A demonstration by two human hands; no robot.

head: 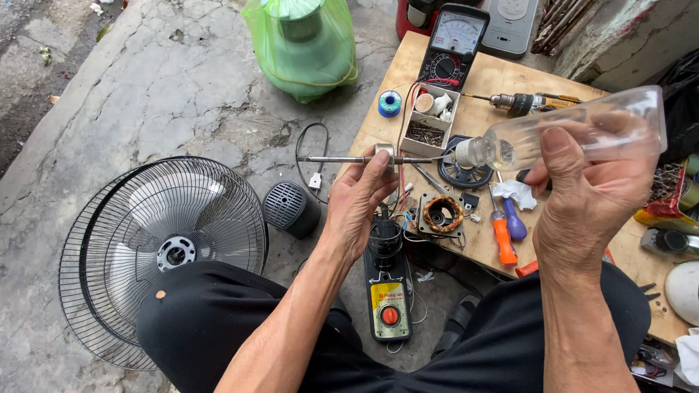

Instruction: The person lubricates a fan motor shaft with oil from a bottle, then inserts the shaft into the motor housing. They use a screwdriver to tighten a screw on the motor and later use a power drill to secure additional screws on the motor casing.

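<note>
My left hand [358, 202] pinches a thin metal shaft with a small rotor block [384, 155] on it, held level over the floor beside the bench. My right hand [588, 198] grips a clear plastic bottle [575, 133], tipped sideways so its white nozzle [463, 153] touches the shaft's right end. Below the shaft lies a copper-wound motor stator [443, 214] on the wooden board [488, 87]. A black fan base with an orange knob [388, 306] rests on the floor between my knees.
A fan guard with blades [164, 247] lies on the concrete at left, a black motor cover [290, 207] beside it. On the board are a multimeter [453, 40], a parts box [429, 116], screwdrivers [504, 240], a drill [528, 102]. A green bag [302, 44] stands behind.
</note>
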